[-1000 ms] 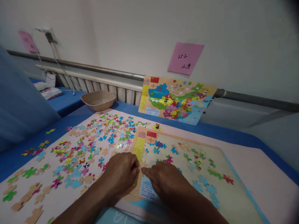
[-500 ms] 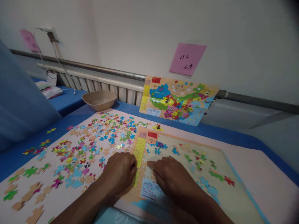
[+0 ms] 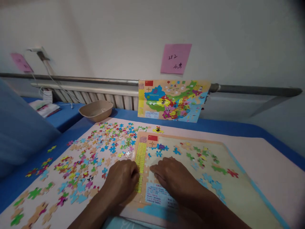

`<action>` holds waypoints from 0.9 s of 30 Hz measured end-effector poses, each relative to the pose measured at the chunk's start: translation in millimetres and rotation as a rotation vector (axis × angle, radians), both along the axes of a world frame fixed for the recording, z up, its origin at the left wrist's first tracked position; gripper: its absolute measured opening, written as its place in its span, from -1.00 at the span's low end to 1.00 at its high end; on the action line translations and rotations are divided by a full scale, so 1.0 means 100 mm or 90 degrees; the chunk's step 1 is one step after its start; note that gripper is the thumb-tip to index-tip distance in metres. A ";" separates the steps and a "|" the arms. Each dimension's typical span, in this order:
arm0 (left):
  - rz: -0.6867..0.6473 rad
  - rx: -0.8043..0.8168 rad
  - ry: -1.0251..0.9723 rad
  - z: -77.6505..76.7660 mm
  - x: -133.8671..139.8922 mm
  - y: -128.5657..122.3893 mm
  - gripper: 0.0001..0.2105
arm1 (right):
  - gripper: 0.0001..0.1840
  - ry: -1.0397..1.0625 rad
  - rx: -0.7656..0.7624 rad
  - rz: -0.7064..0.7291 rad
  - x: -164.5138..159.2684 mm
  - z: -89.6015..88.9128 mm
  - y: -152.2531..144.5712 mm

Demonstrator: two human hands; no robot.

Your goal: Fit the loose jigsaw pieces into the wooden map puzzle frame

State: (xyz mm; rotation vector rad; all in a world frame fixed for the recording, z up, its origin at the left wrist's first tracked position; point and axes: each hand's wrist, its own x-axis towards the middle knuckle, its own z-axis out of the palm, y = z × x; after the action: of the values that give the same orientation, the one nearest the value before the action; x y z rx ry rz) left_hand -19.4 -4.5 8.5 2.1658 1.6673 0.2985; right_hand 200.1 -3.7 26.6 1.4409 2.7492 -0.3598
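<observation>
A jigsaw puzzle board (image 3: 238, 197) with a partly filled map lies before me. My left hand (image 3: 124, 176) is closed in a fist on the board's left border, by the yellow printed strip (image 3: 141, 156). Its curled fingers hide whatever they hold, if anything. Just right of it, my right hand (image 3: 169, 175) is closed with its fingertips down at the tan border pieces (image 3: 145, 170); what lies under them is hidden. Blue puzzle pieces (image 3: 159, 153) lie above the right hand. Green and red pieces (image 3: 218, 169) rest farther right, beside a light blue cluster (image 3: 214, 184).
Many loose jigsaw pieces (image 3: 83, 171) spread over the pink sheet (image 3: 258, 159) at left. A tan basin (image 3: 96, 111) stands behind them. The finished-map picture (image 3: 173, 101) leans against the wall rail (image 3: 257, 91). A blue curtain (image 3: 19, 133) hangs at far left.
The camera view has levelled and shifted a little, so the wall and map picture appear turned. Both hands keep nearly the same place and pose on the board.
</observation>
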 end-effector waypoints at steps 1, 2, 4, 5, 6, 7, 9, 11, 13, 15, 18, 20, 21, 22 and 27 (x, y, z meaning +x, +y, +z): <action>0.002 -0.002 -0.002 0.00 0.00 0.00 -0.86 | -0.81 0.013 0.008 0.002 0.01 -0.03 0.00; 0.003 -0.002 -0.004 0.01 0.00 0.00 -0.86 | -0.82 0.029 0.015 0.007 0.01 -0.05 0.00; 0.001 0.002 -0.007 0.01 0.01 0.00 -0.86 | -0.84 0.052 0.020 0.008 0.02 -0.09 0.00; 0.001 0.005 -0.008 0.00 0.01 0.01 -0.86 | -0.85 0.055 0.017 0.006 0.02 -0.10 0.00; 0.003 0.005 -0.008 0.00 0.01 0.01 -0.87 | -0.85 0.053 0.014 0.002 0.02 -0.10 0.00; 0.006 0.003 -0.009 -0.01 0.01 0.02 -0.87 | -0.85 0.049 0.010 -0.003 0.01 -0.10 0.01; 0.010 -0.001 -0.012 -0.02 0.01 0.02 -0.87 | -0.85 0.047 0.004 -0.010 0.01 -0.09 0.02; 0.011 0.001 -0.017 -0.03 0.01 0.02 -0.87 | -0.85 0.052 0.005 -0.012 0.01 -0.07 0.02; 0.008 0.008 -0.020 -0.03 0.01 0.01 -0.86 | -0.86 0.054 0.016 -0.014 0.02 -0.08 0.03; 0.007 0.008 -0.019 -0.03 0.01 0.01 -0.85 | -0.86 0.051 0.029 -0.019 0.03 -0.09 0.04; 0.005 0.004 -0.014 -0.03 0.01 0.00 -0.86 | -0.85 0.052 0.033 -0.015 0.04 -0.14 0.04; 0.006 0.003 -0.014 -0.04 0.01 0.00 -0.85 | -0.85 0.056 0.035 -0.014 0.04 -0.17 0.05; 0.005 0.004 -0.016 -0.04 0.01 0.00 -0.85 | -0.85 0.058 0.038 -0.014 0.04 -0.19 0.05; 0.003 0.005 -0.018 -0.05 0.00 0.00 -0.85 | -0.85 0.061 0.040 -0.013 0.04 -0.21 0.06; 0.003 0.006 -0.028 -0.07 0.00 -0.01 -0.85 | -0.85 0.076 0.053 0.001 0.04 -0.29 0.08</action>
State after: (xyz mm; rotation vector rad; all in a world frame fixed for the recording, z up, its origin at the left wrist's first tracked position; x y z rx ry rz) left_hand -19.7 -5.2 1.1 2.1474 1.6499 0.3535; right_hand 203.8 4.1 -1.9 1.4818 2.8918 -0.3476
